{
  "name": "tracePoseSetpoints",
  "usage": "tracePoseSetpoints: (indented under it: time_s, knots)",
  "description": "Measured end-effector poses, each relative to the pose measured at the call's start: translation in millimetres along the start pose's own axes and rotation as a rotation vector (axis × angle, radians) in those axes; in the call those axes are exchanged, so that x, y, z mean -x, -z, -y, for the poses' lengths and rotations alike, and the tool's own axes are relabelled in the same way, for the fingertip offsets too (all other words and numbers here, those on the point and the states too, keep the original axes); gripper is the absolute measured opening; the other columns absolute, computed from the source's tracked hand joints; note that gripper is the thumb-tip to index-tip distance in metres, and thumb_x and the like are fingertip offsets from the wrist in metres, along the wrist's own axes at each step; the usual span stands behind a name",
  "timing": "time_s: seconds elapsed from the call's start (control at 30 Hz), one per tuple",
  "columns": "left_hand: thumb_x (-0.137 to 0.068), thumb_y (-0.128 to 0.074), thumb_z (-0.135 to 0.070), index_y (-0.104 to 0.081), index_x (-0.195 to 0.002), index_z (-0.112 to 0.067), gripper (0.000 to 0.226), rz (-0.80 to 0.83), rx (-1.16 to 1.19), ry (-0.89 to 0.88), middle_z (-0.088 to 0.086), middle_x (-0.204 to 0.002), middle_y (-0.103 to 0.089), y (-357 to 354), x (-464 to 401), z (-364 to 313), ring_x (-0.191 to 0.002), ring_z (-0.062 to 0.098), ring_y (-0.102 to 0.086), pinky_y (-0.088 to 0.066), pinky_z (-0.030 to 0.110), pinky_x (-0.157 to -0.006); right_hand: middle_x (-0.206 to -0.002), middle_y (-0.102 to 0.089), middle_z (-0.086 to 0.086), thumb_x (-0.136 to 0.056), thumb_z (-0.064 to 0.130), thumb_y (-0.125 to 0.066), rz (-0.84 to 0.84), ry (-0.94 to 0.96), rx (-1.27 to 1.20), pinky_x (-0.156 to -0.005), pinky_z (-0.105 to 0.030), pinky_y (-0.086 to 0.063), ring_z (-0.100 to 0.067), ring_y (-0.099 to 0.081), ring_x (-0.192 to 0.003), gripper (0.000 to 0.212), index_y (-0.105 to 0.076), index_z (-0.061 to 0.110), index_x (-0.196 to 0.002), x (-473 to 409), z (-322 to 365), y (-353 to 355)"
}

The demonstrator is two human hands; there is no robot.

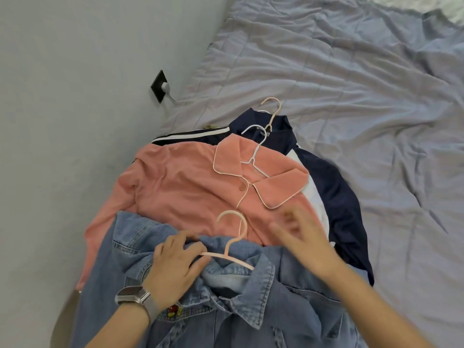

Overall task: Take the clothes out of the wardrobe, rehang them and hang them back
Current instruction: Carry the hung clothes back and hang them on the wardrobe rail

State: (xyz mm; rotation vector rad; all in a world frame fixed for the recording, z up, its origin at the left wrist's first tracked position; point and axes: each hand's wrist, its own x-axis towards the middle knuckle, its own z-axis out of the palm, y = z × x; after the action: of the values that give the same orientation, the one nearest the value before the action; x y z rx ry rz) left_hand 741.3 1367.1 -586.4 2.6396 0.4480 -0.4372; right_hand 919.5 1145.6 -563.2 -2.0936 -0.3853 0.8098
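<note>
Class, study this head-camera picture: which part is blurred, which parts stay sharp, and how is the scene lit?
Head view: the right hand is smeared by motion blur; the left hand, pink hanger and denim shirt stay sharp; light is soft and even, with only faint shadows in the bedsheet creases, no glare.

The jacket (226, 310) is faded blue denim on a pale pink hanger (232, 243), and the shirt (185, 189) is salmon pink with white piping. The top (334, 187) is navy with white stripes. The quilt (351, 84) is greyish lavender.
</note>
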Motion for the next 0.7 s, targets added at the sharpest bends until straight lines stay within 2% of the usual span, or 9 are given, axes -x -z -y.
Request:
tracePoseSetpoints:
  time_s: [0.07,0.13,0.23,0.33,0.43,0.5,0.57,0.63,0.7]
  knots:
    - [-0.080,-0.013,-0.066,-0.056,-0.094,-0.038,0.053,0.023,0.005,0.064,-0.014,-0.118,-0.041,-3.9,-5.6,-4.4,-0.107,0.015,-0.041,-0.023,0.032,-0.086,-0.107,-0.055,0.022,-0.077,0.035,-0.068,-0.261,0.100,0.081,-0.084,-0.018,-0.043,0.004,-0.054,-0.100,0.039,-0.050,0.031,-0.112,-38.7,2.9,8.1]
    - [-0.077,-0.009,-0.067,-0.057,-0.095,-0.036,0.060,0.039,-0.007,0.094,-0.009,-0.116,-0.043,-8.0,-13.0,-6.8,-0.107,0.019,-0.042,-0.026,0.036,-0.087,-0.116,-0.050,0.013,-0.074,0.022,-0.071,-0.366,0.014,0.060,-0.091,-0.023,-0.040,-0.009,-0.051,-0.111,0.058,-0.048,0.023,-0.127,-76.2,4.0,12.5]
    - [-0.067,0.002,-0.070,-0.054,-0.101,-0.037,0.074,0.150,-0.066,0.147,-0.009,-0.117,-0.040,-11.6,-23.8,-7.6,-0.109,0.018,-0.037,-0.026,0.036,-0.089,-0.123,-0.050,0.003,-0.070,0.036,-0.073,-0.270,-0.158,0.055,-0.098,-0.030,-0.038,-0.018,-0.046,-0.120,0.076,-0.042,0.015,-0.136,-111.0,-2.2,5.8]
    - [-0.063,0.005,-0.070,-0.053,-0.102,-0.037,0.077,0.188,-0.066,0.163,-0.011,-0.119,-0.038,-12.0,-29.8,-7.5,-0.110,0.016,-0.035,-0.026,0.036,-0.091,-0.142,-0.041,-0.001,-0.069,0.058,-0.067,-0.025,-0.178,0.471,-0.109,-0.045,-0.033,-0.027,-0.025,-0.139,0.088,-0.036,0.021,-0.142,-109.4,-15.5,-11.6]
    - [-0.064,0.003,-0.070,-0.053,-0.101,-0.037,0.075,0.184,-0.053,0.149,-0.013,-0.120,-0.036,-13.0,-28.7,-5.8,-0.110,0.014,-0.034,-0.025,0.036,-0.092,-0.133,-0.049,-0.006,-0.073,0.060,-0.066,-0.015,-0.161,0.555,-0.105,-0.045,-0.037,-0.028,-0.018,-0.139,0.081,-0.038,0.024,-0.139,-100.6,-18.5,-17.0]
    - [-0.065,-0.002,-0.071,-0.053,-0.099,-0.036,0.071,0.169,-0.041,0.125,-0.014,-0.119,-0.035,-14.6,-25.4,-3.3,-0.110,0.013,-0.033,-0.023,0.034,-0.089,-0.106,-0.061,-0.005,-0.074,0.063,-0.063,-0.005,-0.138,0.545,-0.097,-0.040,-0.044,-0.028,-0.034,-0.129,0.068,-0.051,0.025,-0.129,-96.0,-18.2,-15.4]
    - [-0.066,-0.015,-0.073,-0.053,-0.088,-0.034,0.059,0.132,0.023,0.106,-0.016,-0.115,-0.032,-15.3,-22.2,-0.4,-0.110,0.012,-0.033,-0.020,0.033,-0.086,-0.072,-0.060,0.001,-0.073,0.070,-0.059,-0.052,-0.092,0.404,-0.079,-0.032,-0.049,-0.021,-0.057,-0.096,0.050,-0.067,0.027,-0.097,-87.6,-16.7,-11.6]
    - [-0.065,-0.026,-0.073,-0.048,-0.074,-0.032,0.047,0.089,0.085,0.109,-0.017,-0.113,-0.030,-13.8,-19.3,0.7,-0.109,0.011,-0.031,-0.018,0.032,-0.085,-0.051,-0.039,0.003,-0.076,0.070,-0.058,-0.107,-0.065,0.186,-0.055,-0.024,-0.038,-0.012,-0.045,-0.055,0.054,-0.047,0.021,-0.054,-72.2,-6.2,-8.9]
    - [-0.066,-0.034,-0.070,-0.042,-0.063,-0.031,0.040,-0.015,0.148,0.132,-0.019,-0.114,-0.031,-12.2,-14.5,-1.3,-0.108,0.011,-0.030,-0.017,0.032,-0.085,-0.048,-0.026,0.004,-0.075,0.071,-0.054,-0.114,-0.025,0.068,-0.048,-0.023,-0.028,-0.010,-0.030,-0.046,0.065,-0.029,0.017,-0.049,-51.3,6.4,-6.2]
